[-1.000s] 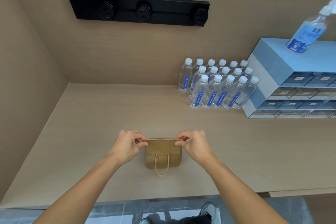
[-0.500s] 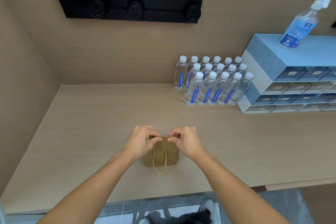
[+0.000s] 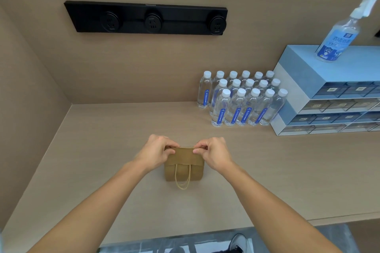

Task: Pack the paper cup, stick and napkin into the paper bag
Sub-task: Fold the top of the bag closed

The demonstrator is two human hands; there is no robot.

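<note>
A small brown paper bag [image 3: 183, 167] stands upright on the wooden counter [image 3: 107, 150], its cord handle hanging down the near face. My left hand [image 3: 155, 151] pinches the left end of the bag's top edge. My right hand [image 3: 213, 153] pinches the right end of the same edge. The top edge is pressed flat between my fingers. No paper cup, stick or napkin is in view; the bag's inside is hidden.
Several water bottles [image 3: 240, 100] stand in rows at the back right. A blue drawer cabinet [image 3: 329, 92] sits at the right with a spray bottle [image 3: 339, 37] on top. A black socket strip [image 3: 148, 18] hangs on the back wall. The counter's front edge runs below my forearms.
From a second ago my hands came together toward the middle of the bag's top edge, then spread apart again along it. The bag stays in place.
</note>
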